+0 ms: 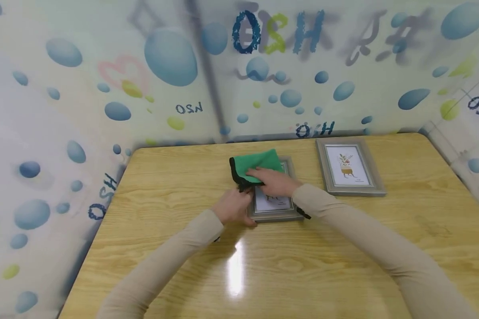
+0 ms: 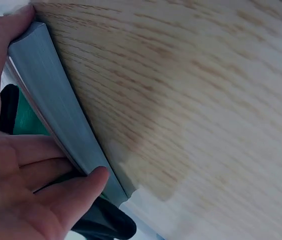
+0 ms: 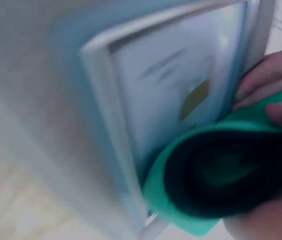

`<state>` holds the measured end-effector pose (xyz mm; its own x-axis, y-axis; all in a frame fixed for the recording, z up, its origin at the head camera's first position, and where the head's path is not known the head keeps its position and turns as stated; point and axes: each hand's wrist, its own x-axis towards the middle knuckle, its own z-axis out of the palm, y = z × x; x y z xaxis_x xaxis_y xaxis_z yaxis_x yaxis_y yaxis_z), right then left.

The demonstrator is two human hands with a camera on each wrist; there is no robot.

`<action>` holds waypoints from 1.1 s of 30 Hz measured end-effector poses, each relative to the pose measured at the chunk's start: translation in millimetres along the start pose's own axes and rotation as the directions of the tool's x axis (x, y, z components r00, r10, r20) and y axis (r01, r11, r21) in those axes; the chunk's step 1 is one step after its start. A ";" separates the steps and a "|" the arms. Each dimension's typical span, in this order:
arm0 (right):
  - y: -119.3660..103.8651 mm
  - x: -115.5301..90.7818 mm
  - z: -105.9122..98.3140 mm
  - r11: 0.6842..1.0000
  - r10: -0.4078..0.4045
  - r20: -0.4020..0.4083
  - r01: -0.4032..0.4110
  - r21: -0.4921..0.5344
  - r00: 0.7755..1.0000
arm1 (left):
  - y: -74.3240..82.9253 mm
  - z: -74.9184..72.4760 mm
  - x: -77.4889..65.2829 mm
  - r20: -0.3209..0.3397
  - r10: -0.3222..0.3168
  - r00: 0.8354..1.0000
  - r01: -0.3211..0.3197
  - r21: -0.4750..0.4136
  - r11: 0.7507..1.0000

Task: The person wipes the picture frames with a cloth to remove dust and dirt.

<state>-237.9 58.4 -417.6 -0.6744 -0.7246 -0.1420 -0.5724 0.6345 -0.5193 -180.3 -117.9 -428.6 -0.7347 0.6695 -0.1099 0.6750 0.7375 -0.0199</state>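
Note:
A grey picture frame with a plant print lies flat on the table. My left hand holds it by its left side; in the left wrist view the thumb is at one end of the grey edge and the fingers are at the other. My right hand grips a green cloth with black edging over the frame's upper part, covering much of the print. In the right wrist view, the folded cloth bunches under the fingers, against the glass.
A second grey picture frame with a similar plant print lies to the right, near the table's back edge. The wooden table meets patterned walls at the back and left. A bright reflection shows on the tabletop in front.

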 end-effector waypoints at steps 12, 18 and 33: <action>24.4 -33.8 -14.0 0.927 0.054 -0.046 -0.067 -0.369 0.997 | -0.5 -0.3 -1.9 0.079 -0.044 0.996 0.042 0.030 0.999; 25.6 -37.7 -13.8 0.930 0.061 -0.062 -0.079 -0.358 0.996 | 4.7 -3.6 -10.4 0.074 0.000 0.997 -0.006 0.088 0.996; 25.7 -37.0 -9.0 0.930 0.069 -0.083 -0.094 -0.355 0.994 | 4.6 3.2 -22.6 -0.124 0.195 0.973 -0.188 0.061 0.980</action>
<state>-231.8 103.9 -418.1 -0.7487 -0.6542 -0.1067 -0.6344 0.7539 -0.1709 -160.3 -129.9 -429.4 -0.5917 0.8060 0.0123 0.8042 0.5913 -0.0598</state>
